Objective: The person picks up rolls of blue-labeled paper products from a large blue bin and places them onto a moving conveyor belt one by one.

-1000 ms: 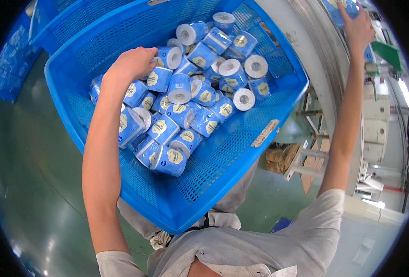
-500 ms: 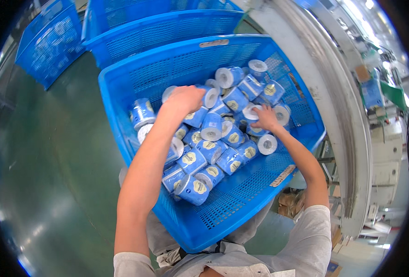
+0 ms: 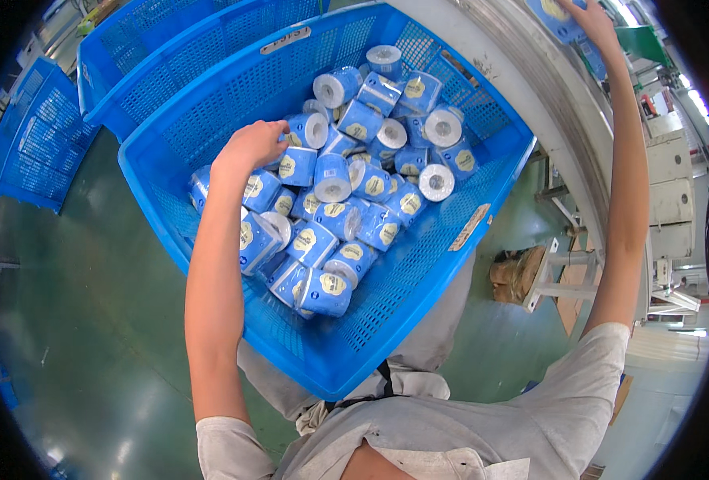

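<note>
A big blue plastic basket (image 3: 418, 296) in front of me holds several paper rolls (image 3: 346, 200) in blue wrappers with yellow labels. My left hand (image 3: 250, 146) is inside it at the left of the pile, its fingers curled over one blue-wrapped roll (image 3: 297, 166). My right arm stretches up to the far right. There my right hand (image 3: 593, 22) holds a blue-wrapped roll (image 3: 558, 14) against the grey curved conveyor surface (image 3: 522, 80).
A second blue basket (image 3: 122, 60) stands just behind the first, and a third (image 3: 38, 152) sits at the far left on the green floor (image 3: 74, 320). A white metal frame with cardboard (image 3: 550, 276) stands under the conveyor at the right.
My right hand has left the basket with a roll and risen to the conveyor at the upper right. My left hand stays on the rolls at the pile's left side.
</note>
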### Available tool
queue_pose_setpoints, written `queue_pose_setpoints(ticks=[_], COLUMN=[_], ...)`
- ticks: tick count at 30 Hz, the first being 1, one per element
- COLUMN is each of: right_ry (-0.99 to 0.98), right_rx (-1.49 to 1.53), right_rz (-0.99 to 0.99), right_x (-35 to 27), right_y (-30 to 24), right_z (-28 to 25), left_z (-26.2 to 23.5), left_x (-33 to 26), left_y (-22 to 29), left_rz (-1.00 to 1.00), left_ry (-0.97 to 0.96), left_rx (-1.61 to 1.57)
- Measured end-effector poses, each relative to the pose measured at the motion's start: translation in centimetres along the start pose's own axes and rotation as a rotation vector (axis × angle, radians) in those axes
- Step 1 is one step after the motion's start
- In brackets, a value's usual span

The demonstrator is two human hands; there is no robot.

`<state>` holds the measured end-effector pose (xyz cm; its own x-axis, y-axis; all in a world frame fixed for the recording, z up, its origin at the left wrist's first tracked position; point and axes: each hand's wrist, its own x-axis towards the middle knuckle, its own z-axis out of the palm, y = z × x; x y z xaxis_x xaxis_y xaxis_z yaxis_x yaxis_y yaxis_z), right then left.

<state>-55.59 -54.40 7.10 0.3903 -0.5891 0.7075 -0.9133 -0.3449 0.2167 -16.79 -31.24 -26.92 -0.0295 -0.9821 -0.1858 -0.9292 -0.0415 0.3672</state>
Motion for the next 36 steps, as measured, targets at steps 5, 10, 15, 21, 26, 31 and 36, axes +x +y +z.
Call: queue_pose_setpoints(ticks=[5,10,15,21,26,31,36], right_ry=[0.330,-0.653,-0.769,-0.496,0.036,-0.193,-0.072], right_rx=[0.328,-0.195,-0.392,0.269,0.436,-0.390,-0.037], right_rz=[-0.533,-0.596,-0.497,-0.348,-0.389,-0.286,-0.002], right_x=[-11.3,-29.9,-28.6,-22.0,-12.4,3.3,1.4], right_y=[-10.7,-11.3,-5.9,-11.0,-9.9,6.4,-1.5], right_z=[7.1,23.9,27.8,15.1,-4.0,-5.0,0.6], left_z=[-0.3,-0.1,0.2,0.8,0.7,0.5,0.8], left_x=[-1.7,-1.1,-0.3,-0.9,-0.9,0.6,-0.3], left_y=[-0.4,-0.2,0.2,-1.1,-0.6,0.9,-0.6], left_rz=[-0.068,-0.029,0.023,-0.003,0.009,0.022,0.007], left_ry=[0.018,0.058,0.081,0.040,0.013,-0.006,0.028], left_rx=[-0.012,0.004,-0.011,0.020,-0.022,-0.069,-0.028])
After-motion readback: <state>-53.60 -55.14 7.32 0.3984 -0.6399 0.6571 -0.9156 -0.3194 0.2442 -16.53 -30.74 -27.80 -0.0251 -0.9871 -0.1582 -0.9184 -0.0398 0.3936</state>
